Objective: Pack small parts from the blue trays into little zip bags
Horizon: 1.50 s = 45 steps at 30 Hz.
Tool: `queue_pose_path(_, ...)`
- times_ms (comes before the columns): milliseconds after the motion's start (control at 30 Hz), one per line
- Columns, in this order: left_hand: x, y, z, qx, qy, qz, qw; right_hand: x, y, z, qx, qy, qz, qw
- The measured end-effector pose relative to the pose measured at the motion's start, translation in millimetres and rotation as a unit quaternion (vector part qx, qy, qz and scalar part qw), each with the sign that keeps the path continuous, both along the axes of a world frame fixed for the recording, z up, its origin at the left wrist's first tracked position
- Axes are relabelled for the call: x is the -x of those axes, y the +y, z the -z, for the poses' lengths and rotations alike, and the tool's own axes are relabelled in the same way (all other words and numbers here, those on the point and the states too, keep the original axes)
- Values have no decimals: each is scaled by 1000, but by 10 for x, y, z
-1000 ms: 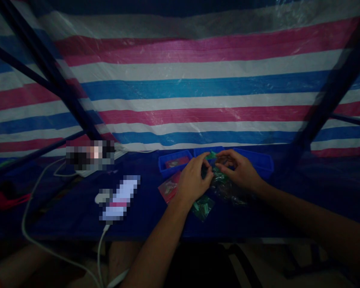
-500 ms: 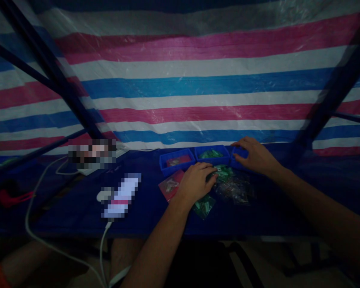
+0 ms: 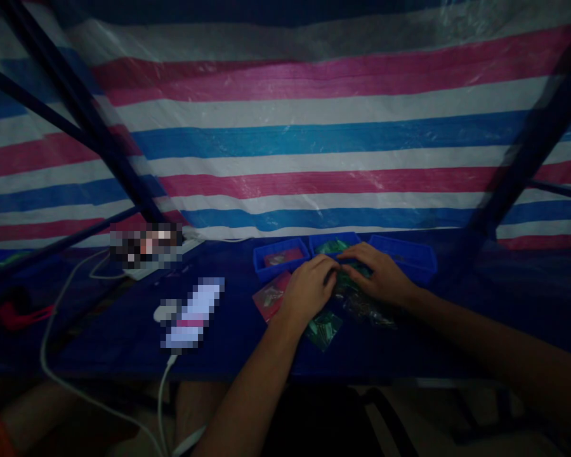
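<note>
My left hand (image 3: 310, 287) rests over small plastic bags at the middle of the table, its fingers curled in towards the thumb. What it holds, if anything, is hidden. My right hand (image 3: 378, 273) meets it fingertip to fingertip, thumb and fingers drawn close together; anything between them is too small to make out. Beneath the left hand lie a red bag (image 3: 269, 297) with pale pieces and a green bag (image 3: 325, 330) with thin pieces. Clear bags (image 3: 368, 309) with dark contents lie below the right hand.
Three blue bins stand behind the hands: a left bin (image 3: 261, 271) with a red bag, a middle bin (image 3: 316, 240) with green bags, and a right bin (image 3: 423, 259). A phone (image 3: 195, 311) with a white cable (image 3: 162, 387) lies left. Another person's arm (image 3: 42, 406) shows at lower left.
My right hand has come left and down from the right bin to my left hand's fingertips, uncovering the bin. Its fingers have drawn closer together. The left hand has hardly moved.
</note>
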State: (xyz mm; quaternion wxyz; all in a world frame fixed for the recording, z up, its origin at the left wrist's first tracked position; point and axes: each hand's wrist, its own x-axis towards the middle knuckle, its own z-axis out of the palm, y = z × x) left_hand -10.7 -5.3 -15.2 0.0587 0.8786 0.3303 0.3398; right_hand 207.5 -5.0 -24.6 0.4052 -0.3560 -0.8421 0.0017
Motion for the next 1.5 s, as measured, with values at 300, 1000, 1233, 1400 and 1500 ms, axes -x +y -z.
queue_pose_path(300,-25,-48,-39,-1,-83,21,996,34,-32,3,95,96,-4,991)
queue_pose_path(1000,-51,-81,-115,46,-142,31,988,48,-58,0,107,144,-3,984)
queue_pose_path(1233,-64,-82,-125,86,-168,11,982,49,-62,7,86,114,-13,990)
queue_pose_path(1400,-78,-92,-122,78,-167,9,983,86,-89,-25,87,107,-2,990)
queue_pose_path(1500,-76,-100,-129,66,-161,11,985,91,-101,-37,90,99,-6,991)
